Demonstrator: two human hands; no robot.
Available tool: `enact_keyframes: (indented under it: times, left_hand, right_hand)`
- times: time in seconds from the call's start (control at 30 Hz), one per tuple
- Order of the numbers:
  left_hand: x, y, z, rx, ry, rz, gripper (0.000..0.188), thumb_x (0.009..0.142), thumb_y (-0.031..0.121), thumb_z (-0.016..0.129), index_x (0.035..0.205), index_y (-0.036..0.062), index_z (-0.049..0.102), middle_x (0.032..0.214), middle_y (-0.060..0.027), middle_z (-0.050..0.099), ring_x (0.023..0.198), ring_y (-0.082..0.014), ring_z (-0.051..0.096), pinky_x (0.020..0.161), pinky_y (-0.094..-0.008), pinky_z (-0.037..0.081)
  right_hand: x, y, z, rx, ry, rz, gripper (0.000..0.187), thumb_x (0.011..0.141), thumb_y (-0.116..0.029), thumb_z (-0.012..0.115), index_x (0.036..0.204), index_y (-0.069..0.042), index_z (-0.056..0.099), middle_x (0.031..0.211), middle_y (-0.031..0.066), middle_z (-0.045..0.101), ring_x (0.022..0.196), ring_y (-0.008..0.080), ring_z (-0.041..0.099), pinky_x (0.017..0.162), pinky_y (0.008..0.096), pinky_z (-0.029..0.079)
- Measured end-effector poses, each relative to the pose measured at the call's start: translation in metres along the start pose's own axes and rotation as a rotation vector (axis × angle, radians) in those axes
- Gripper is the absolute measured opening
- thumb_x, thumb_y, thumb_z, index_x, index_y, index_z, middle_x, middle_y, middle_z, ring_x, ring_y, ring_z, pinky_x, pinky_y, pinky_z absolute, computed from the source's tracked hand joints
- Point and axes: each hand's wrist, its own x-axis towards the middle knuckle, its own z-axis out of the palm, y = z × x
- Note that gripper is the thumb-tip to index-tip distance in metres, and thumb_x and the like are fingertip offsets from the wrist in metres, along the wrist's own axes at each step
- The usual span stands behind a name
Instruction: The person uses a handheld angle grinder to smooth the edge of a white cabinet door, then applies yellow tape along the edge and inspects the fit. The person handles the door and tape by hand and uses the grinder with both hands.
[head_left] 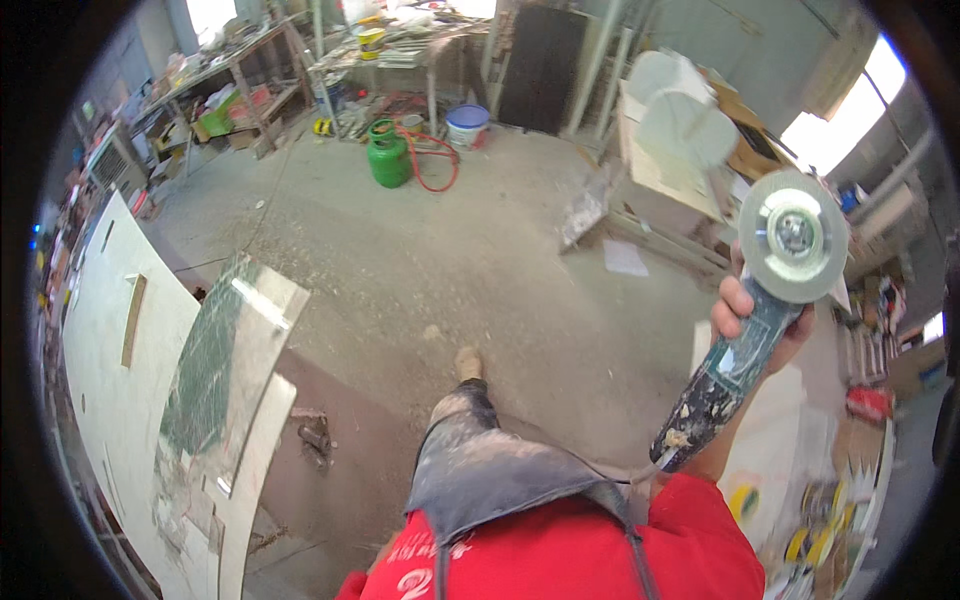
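Angle grinder (738, 358), raised at your right: your right hand (790, 345) curls its fingers around the body, just behind the head; your left hand is out of sight, its state untellable. Expect a rigid, head-heavy tool, the disc (795, 278) probably brittle; grip the body. Its long axis slants from tail, lower left, to disc, upper right, face toward you.

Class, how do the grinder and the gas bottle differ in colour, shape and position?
Colour: the grinder has a dark body and pale disc; the gas bottle is green.
Shape: the grinder's body is long and slim; the gas bottle is squat and rounded.
Position: the grinder is tilted in the right hand; the gas bottle stands upright on the floor.
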Motion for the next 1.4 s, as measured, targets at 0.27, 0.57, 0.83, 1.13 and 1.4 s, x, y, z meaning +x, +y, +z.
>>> enact_keyframes:
  times: [0.27, 0.57, 0.83, 1.13, 1.4]
  left_hand:
    - [0.137, 0.142, -0.137, 0.153, 0.256, 0.149, 0.046, 0.089, 0.043, 0.063, 0.11, 0.0032, 0.077, 0.114, -0.0221, 0.074, 0.106, -0.0365, 0.07, 0.093, -0.0488, 0.053]
    - [0.023, 0.533, -0.23, -0.567, 0.779, 0.518, 0.059, 0.095, 0.037, 0.066, 0.14, 0.0012, 0.057, 0.137, -0.0215, 0.063, 0.127, -0.0352, 0.061, 0.106, -0.0433, 0.048]
    - [-0.085, 0.856, -0.17, -1.132, 1.034, 0.97, 0.092, 0.09, 0.036, 0.076, 0.157, 0.0013, 0.024, 0.133, -0.0278, 0.062, 0.125, -0.0387, 0.061, 0.105, -0.044, 0.048]
    - [-0.124, 0.97, -0.186, -1.467, 1.358, 0.281, 0.083, 0.085, 0.025, 0.074, 0.15, -0.0009, 0.028, 0.114, -0.0333, 0.065, 0.104, -0.0496, 0.065, 0.085, -0.0526, 0.052]
    - [-0.117, 0.963, -0.174, -1.298, 1.252, 0.355, 0.082, 0.087, 0.029, 0.072, 0.154, 0.0039, 0.032, 0.12, -0.031, 0.065, 0.109, -0.0487, 0.064, 0.093, -0.0515, 0.052]
  right_hand:
    - [0.169, 0.046, -0.15, 0.066, 0.225, 0.335, 0.064, 0.096, -0.041, 0.06, 0.143, 0.0, 0.046, 0.12, 0.0249, 0.061, 0.085, 0.0402, 0.063, 0.059, 0.0495, 0.057]
    - [0.366, 0.171, -0.297, 0.0, 0.151, 0.992, 0.051, 0.095, -0.04, 0.062, 0.129, -0.003, 0.056, 0.1, 0.0202, 0.068, 0.073, 0.0332, 0.069, 0.056, 0.0442, 0.063]
    - [0.411, 0.239, -0.332, 0.009, -0.329, 1.515, 0.042, 0.094, -0.034, 0.066, 0.122, -0.004, 0.058, 0.093, 0.0168, 0.068, 0.073, 0.03, 0.069, 0.06, 0.0409, 0.062]
    - [0.43, 0.227, -0.283, -0.026, -0.777, 1.516, 0.04, 0.093, -0.028, 0.066, 0.124, -0.006, 0.055, 0.096, 0.0119, 0.066, 0.077, 0.0253, 0.069, 0.066, 0.0381, 0.061]
    - [0.436, 0.197, -0.274, -0.107, -0.863, 1.405, 0.055, 0.086, -0.019, 0.065, 0.137, -0.005, 0.05, 0.098, 0.0124, 0.064, 0.072, 0.025, 0.069, 0.06, 0.0378, 0.06]
